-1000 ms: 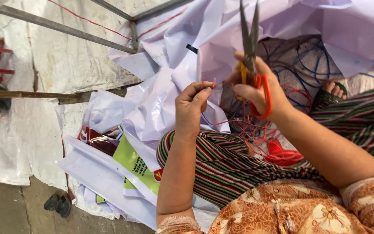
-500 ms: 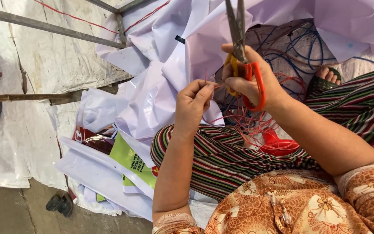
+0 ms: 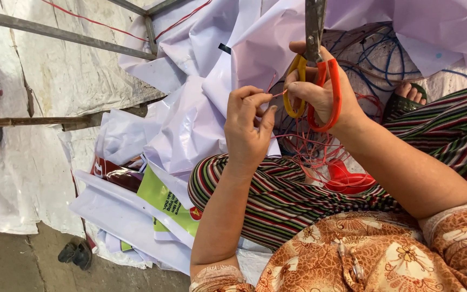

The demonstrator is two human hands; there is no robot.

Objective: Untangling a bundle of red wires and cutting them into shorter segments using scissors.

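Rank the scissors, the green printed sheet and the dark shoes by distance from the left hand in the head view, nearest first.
From the left hand:
1. Scissors, just to its right, held in the right hand.
2. Green printed sheet, below and to the left, beside the striped knee.
3. Dark shoes, far lower left on the ground.

Scissors (image 3: 315, 70) with one yellow and one red loop, blades upright; thin red string (image 3: 277, 95) taut beside the yellow loop.
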